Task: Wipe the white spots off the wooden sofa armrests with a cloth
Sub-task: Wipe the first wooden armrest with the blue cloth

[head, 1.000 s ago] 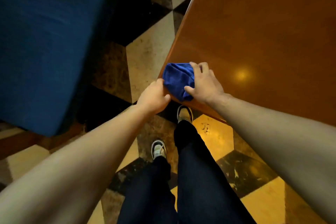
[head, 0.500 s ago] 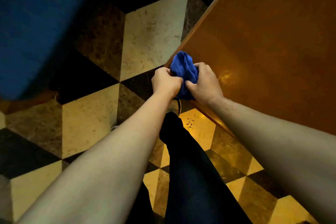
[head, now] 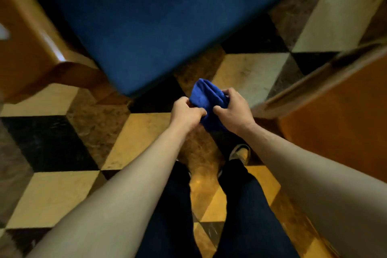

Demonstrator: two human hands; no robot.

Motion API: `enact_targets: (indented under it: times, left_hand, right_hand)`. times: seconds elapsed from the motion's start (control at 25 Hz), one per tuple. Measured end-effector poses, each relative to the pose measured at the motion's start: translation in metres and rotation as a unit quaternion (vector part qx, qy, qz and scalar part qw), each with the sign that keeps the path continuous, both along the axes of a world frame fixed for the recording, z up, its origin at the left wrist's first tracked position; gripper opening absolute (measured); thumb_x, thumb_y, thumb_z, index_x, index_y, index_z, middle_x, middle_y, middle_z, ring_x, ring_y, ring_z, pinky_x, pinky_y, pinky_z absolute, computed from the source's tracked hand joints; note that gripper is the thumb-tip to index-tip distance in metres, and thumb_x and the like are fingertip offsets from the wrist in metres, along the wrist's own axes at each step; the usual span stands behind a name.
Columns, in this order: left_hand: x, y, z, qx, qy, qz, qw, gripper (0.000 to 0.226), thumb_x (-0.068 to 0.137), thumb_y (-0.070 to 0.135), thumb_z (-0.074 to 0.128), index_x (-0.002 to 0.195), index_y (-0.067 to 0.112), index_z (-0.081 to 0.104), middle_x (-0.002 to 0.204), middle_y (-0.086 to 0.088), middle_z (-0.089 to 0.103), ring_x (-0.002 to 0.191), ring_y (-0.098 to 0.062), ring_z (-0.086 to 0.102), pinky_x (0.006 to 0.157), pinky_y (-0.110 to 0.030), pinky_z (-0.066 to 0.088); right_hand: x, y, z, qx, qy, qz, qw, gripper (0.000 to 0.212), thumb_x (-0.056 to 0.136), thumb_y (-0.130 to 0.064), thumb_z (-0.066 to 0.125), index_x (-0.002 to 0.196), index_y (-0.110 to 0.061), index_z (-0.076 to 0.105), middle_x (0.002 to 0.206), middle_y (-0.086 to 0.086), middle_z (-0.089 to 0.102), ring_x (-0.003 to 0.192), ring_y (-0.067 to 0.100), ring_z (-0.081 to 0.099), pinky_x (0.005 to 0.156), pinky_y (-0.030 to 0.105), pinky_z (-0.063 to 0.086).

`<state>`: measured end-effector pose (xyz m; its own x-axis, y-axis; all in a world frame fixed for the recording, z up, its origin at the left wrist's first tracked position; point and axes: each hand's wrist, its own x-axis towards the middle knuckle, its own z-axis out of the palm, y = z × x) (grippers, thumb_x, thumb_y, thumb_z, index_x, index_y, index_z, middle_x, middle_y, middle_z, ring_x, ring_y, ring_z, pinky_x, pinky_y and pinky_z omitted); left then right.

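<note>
The blue sofa cushion (head: 159, 27) fills the far view, its wooden armrest (head: 29, 48) at far left, well apart from my cloth (head: 206, 98). I pinch the cloth with both my left hand (head: 185, 114) and right hand (head: 233, 112), mid-air above the tiled floor (head: 52, 190). A loose bunch could slip from my grip, or wipe unevenly. I see no readable writing.
</note>
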<state>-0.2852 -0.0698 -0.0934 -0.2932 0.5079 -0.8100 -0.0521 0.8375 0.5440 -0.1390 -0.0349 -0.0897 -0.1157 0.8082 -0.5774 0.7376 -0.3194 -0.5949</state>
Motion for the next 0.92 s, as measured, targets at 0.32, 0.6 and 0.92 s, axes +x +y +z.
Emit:
enact_targets:
  times: [0.32,0.6,0.92]
  left_hand:
    - [-0.221,-0.048,0.085,0.140,0.030,0.169,0.975,0.034,0.078,0.000,0.078,0.108,0.007,0.064,0.104,-0.013,0.074,0.092,-0.028,0.075,0.069,-0.044,0.065]
    - [-0.322,-0.015,0.083,0.143,0.252,0.122,0.949,0.023,0.081,0.026,0.080,0.092,0.017,0.063,0.087,0.005,0.070,0.078,-0.013,0.067,0.065,-0.023,0.054]
    - [-0.389,0.002,0.056,0.053,0.403,0.163,0.899,0.041,0.096,0.059,0.043,0.093,0.021,0.057,0.084,0.001,0.065,0.071,-0.015,0.063,0.056,-0.031,0.049]
  right_hand:
    - [-0.255,-0.015,0.056,0.099,0.163,0.039,0.981,0.045,0.082,-0.008,0.059,0.111,-0.037,0.039,0.111,-0.005,0.053,0.094,0.007,0.056,0.082,0.028,0.049]
    - [-0.362,0.024,0.056,0.163,0.169,0.102,0.967,0.040,0.089,-0.008,0.051,0.118,-0.035,0.054,0.125,0.000,0.041,0.110,0.013,0.051,0.095,0.023,0.046]
    - [-0.426,0.043,0.026,0.037,-0.037,0.124,0.991,0.092,0.091,-0.078,0.038,0.160,-0.020,0.021,0.165,0.012,0.028,0.147,0.033,0.036,0.116,0.049,0.037]
